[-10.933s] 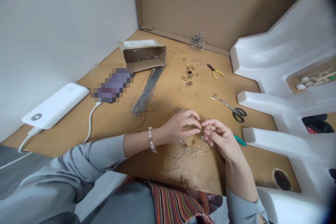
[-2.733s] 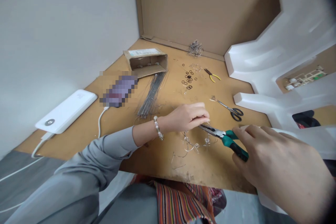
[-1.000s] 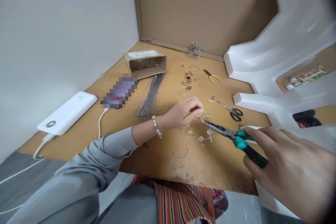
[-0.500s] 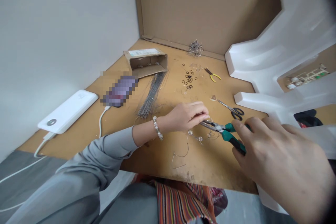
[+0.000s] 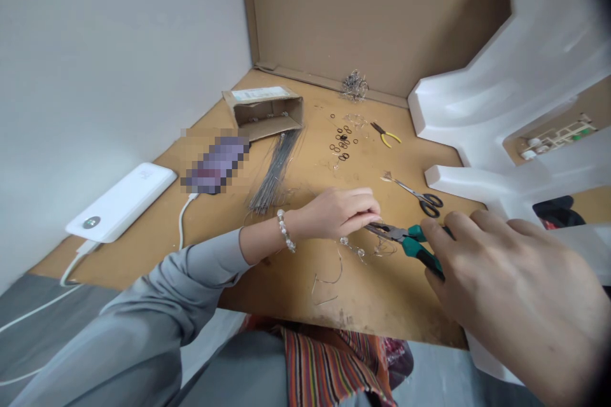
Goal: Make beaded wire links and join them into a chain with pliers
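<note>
My right hand (image 5: 506, 280) is wrapped round the green-and-black handles of long-nose pliers (image 5: 403, 238). The pliers' jaws reach left to the fingertips of my left hand (image 5: 346, 211), which is closed in a pinch. Thin wire (image 5: 340, 270) hangs and curls below that hand, bent near its lower end. Clear round beads (image 5: 344, 241) sit on wire just under the left fingers. What lies between jaws and fingertips is mostly hidden. A bundle of straight grey wires (image 5: 272, 178) lies beyond my left wrist.
Dark rings (image 5: 342, 143), yellow-handled pliers (image 5: 386, 133) and black-handled scissors (image 5: 422, 199) lie farther back. An open cardboard box (image 5: 267, 116), a phone (image 5: 217, 162) and a white power bank (image 5: 121, 202) are on the left. White moulded foam (image 5: 458, 114) borders the right; a wire tangle (image 5: 354, 85) sits at the back.
The pliers' handles have closed slightly and tilted a little. The beads below my left hand have shifted slightly. Both hands stay in nearly the same place.
</note>
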A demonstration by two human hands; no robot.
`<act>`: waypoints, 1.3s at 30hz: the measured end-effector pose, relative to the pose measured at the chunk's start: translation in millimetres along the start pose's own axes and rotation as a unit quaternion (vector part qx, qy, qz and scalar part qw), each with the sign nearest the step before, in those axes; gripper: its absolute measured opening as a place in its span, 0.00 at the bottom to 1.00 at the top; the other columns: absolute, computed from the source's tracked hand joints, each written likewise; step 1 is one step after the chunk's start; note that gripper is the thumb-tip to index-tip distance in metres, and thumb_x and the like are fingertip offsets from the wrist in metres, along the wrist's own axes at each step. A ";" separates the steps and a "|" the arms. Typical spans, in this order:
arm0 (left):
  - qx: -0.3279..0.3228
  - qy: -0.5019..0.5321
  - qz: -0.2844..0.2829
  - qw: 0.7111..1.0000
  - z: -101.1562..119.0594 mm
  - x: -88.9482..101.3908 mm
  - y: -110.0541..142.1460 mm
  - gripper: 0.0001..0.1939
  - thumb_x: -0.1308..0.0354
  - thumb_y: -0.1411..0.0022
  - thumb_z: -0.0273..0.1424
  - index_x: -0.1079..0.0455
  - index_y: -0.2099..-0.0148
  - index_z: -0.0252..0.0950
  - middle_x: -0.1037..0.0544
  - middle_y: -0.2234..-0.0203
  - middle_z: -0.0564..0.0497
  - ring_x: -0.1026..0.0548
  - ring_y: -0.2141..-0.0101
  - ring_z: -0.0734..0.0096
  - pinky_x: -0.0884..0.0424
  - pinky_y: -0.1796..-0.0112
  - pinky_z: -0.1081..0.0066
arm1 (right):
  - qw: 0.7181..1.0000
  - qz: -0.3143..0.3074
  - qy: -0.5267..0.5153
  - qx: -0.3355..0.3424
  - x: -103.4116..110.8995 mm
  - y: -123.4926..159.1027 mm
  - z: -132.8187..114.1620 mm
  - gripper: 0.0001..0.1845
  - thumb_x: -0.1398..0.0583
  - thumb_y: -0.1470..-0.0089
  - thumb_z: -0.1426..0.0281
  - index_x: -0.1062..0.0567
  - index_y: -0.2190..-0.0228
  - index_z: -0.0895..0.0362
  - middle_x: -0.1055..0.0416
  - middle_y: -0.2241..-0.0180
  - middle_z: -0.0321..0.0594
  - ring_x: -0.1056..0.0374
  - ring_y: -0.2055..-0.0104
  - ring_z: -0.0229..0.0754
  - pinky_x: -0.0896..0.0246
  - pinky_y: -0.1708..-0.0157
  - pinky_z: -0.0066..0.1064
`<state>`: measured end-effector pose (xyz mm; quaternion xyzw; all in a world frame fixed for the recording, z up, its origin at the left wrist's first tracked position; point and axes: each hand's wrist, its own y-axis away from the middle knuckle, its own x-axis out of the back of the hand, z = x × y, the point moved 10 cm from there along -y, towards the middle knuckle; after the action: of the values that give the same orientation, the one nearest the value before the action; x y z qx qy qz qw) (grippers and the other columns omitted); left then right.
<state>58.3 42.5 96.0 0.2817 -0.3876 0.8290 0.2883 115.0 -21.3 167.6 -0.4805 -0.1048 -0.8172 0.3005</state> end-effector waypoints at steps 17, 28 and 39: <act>-0.009 0.024 0.002 1.000 3.7 1.1 0.1 0.12 0.56 0.34 0.33 0.34 0.64 0.34 0.29 0.70 0.50 0.33 0.70 0.76 0.38 0.67 0.76 | 0.998 -0.044 0.037 0.000 -11.7 3.6 2.2 0.05 0.43 0.56 0.69 0.35 0.79 0.53 0.39 0.80 0.43 0.45 0.76 0.46 0.59 0.75 0.36; 0.232 0.207 0.084 0.947 -86.9 -0.9 11.1 0.09 0.52 0.38 0.35 0.37 0.66 0.34 0.32 0.77 0.55 0.32 0.76 0.79 0.37 0.74 0.76 | 0.968 -0.128 0.000 -0.216 -63.6 23.1 50.9 0.16 0.49 0.50 0.57 0.31 0.69 0.55 0.32 0.76 0.41 0.35 0.77 0.44 0.57 0.80 0.31; 0.260 0.278 0.050 0.923 -94.2 -17.9 13.1 0.10 0.49 0.40 0.35 0.37 0.66 0.33 0.31 0.77 0.54 0.30 0.75 0.79 0.35 0.71 0.75 | 0.940 -0.124 -0.119 -0.294 -168.8 27.4 12.8 0.21 0.48 0.45 0.56 0.28 0.64 0.60 0.30 0.67 0.51 0.35 0.61 0.52 0.43 0.71 0.34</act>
<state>38.4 106.7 26.4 0.0854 -0.0762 0.9589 0.2597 200.8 28.7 27.8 -0.6241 0.0467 -0.7794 0.0274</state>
